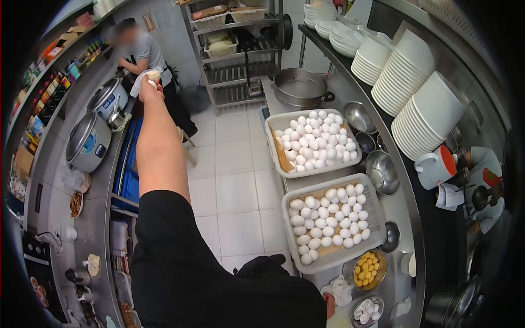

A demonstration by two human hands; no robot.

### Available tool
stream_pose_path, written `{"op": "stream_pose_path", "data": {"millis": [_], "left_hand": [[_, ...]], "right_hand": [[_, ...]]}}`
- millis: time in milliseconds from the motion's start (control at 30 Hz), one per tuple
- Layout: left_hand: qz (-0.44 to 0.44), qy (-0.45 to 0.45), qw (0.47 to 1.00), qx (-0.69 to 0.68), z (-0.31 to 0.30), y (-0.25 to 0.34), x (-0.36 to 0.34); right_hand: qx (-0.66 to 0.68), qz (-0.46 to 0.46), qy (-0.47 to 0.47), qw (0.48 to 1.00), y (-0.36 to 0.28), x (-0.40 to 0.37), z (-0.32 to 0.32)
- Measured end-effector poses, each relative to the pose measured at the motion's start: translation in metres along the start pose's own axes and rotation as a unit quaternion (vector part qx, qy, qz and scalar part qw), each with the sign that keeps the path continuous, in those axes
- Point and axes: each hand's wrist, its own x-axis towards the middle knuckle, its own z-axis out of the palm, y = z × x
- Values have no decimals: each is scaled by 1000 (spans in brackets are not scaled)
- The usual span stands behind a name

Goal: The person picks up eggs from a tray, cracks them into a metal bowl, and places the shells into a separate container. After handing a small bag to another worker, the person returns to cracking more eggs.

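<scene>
My left arm reaches far forward across the aisle, and my left hand (150, 90) is closed around a crumpled white cloth (142, 81). It overlaps the front of a co-worker in this view. Low at the right of my black-clothed body, my right hand (329, 305) shows only in part, its fingers mostly hidden. A crumpled white cloth (342, 290) lies right beside it on the counter. Nearby stand a metal bowl of yellow yolks (366, 269) and a smaller bowl of eggshells (367, 311). Beyond them are two grey trays (377, 218) of white eggs (328, 216).
A co-worker (143, 52) stands at the left counter near two rice cookers (90, 142). Stacked white dishes (426, 115) line the right shelf above several metal bowls (383, 172). A large round pan (301, 87) sits behind the egg trays. A metal rack (235, 71) stands at the back.
</scene>
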Motion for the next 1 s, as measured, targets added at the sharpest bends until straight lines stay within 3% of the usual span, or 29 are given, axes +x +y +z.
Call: {"op": "stream_pose_path", "data": {"millis": [167, 367, 667, 933, 1000], "left_hand": [[4, 13, 1000, -8, -6, -8, 0], [-26, 46, 999, -7, -23, -27, 1], [-27, 29, 999, -4, -36, -42, 0], [-22, 10, 1000, -16, -39, -61, -11], [-14, -31, 999, -2, -44, -65, -14]], "right_hand": [[-37, 58, -1, 998, 20, 1, 8], [-25, 28, 34, 999, 16, -3, 10], [-29, 81, 27, 996, 0, -3, 5], [-31, 9, 57, 998, -7, -5, 0], [-22, 16, 48, 998, -10, -4, -1]]}}
